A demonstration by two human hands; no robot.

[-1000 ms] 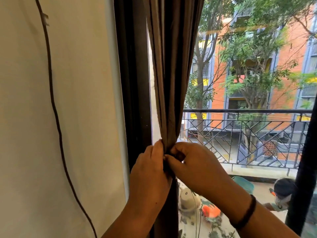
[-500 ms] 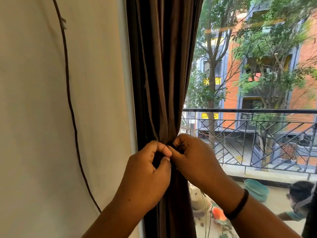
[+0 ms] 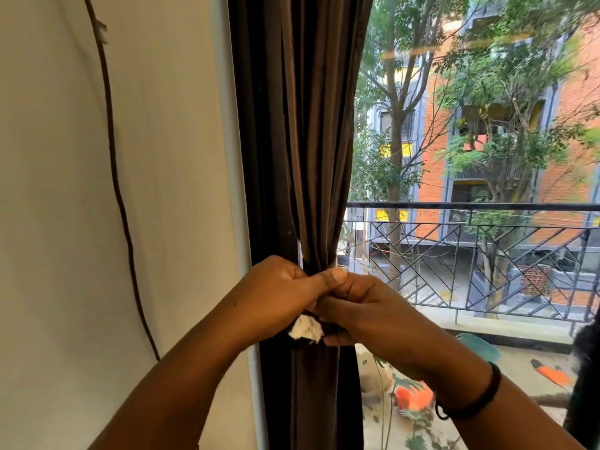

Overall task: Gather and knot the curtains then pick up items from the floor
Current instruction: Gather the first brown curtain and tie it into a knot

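Observation:
A dark brown curtain (image 3: 302, 141) hangs bunched along the left edge of the window, its folds pinched in at waist height. My left hand (image 3: 279, 293) and my right hand (image 3: 363, 306) meet at that pinch, both closed on the gathered fabric, thumbs touching. A small white tuft (image 3: 306, 327) sticks out below my left hand, against the curtain. The tie or knot itself is hidden under my fingers. My right wrist wears a black band (image 3: 477, 397).
A cream wall (image 3: 81, 222) with a thin dark cable (image 3: 120, 196) running down it fills the left. Through the glass lie a balcony with a black metal railing (image 3: 487, 251), a teal tub (image 3: 480, 347), orange items and potted plants. A person's dark hair (image 3: 587, 358) shows at the right edge.
The view shifted left, closer to the curtain. My hands dropped slightly and pressed together, thumbs meeting, and a white tuft came into sight beneath my left hand.

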